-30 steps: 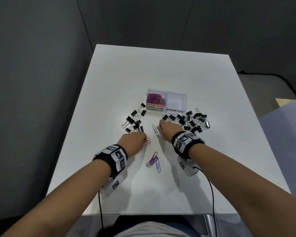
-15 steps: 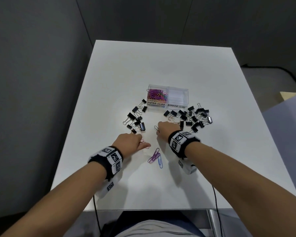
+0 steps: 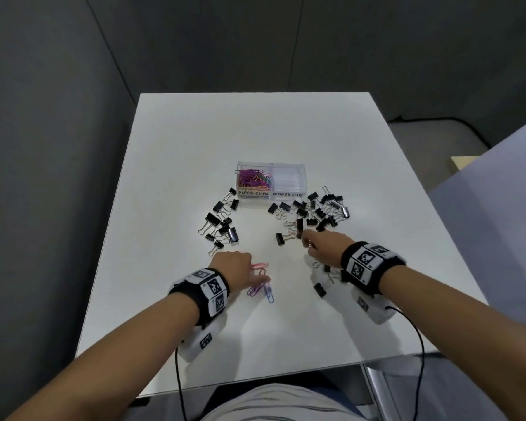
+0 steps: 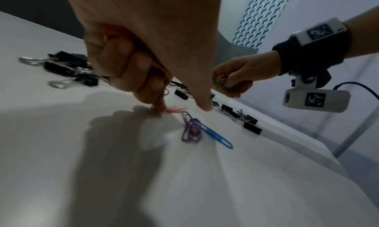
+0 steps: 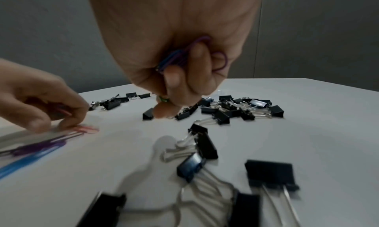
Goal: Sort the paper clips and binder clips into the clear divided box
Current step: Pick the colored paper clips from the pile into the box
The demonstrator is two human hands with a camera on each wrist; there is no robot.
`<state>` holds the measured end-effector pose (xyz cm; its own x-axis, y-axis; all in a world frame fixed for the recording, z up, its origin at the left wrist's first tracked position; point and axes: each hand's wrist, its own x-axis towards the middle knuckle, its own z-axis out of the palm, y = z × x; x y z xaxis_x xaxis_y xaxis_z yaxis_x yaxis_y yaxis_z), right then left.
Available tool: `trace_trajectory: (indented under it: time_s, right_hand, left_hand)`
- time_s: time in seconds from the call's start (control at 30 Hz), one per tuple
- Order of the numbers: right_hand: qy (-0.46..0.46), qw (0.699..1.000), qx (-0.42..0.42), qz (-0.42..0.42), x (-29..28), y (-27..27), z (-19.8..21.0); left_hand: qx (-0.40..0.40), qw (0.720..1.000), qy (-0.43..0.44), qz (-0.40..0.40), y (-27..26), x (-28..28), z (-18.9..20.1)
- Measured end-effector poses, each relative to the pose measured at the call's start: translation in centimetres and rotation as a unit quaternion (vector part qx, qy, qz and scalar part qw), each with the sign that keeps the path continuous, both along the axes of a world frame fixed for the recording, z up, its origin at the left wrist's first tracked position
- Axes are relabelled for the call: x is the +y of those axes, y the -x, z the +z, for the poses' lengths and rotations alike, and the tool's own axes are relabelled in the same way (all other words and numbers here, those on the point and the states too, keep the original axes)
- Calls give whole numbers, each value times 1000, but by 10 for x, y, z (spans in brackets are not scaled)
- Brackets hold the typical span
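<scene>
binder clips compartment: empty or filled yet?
Empty. In the head view the box's right half, labelled BINDER CLIPS, shows only clear plastic, while the left half holds paper clips.

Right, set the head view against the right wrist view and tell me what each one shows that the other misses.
Only the head view shows the clear divided box, its paper-clip half filled and its binder-clip half bare, and the wristbands.

Only the right wrist view shows the bundle of paper clips curled inside the right hand, and the binder clips under the wrist up close.

Both show the left hand fingering the pink paper clip, the purple and blue clips beside it, and the black binder clip pile on the white table.
</scene>
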<state>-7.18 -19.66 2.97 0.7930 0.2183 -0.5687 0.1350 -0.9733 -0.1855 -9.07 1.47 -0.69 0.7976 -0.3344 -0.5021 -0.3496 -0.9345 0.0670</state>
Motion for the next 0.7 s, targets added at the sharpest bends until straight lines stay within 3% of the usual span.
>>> trace_trajectory:
  time_s: [0.33,0.7]
  right_hand:
    - [-10,999,12,41,14,11,-19]
    - [14,993,-47,112,47,18,-38]
  left_hand:
    - [-2,999,23,-35,11,-32,-5]
    - [-47,997,41,-43,-14,7,-7]
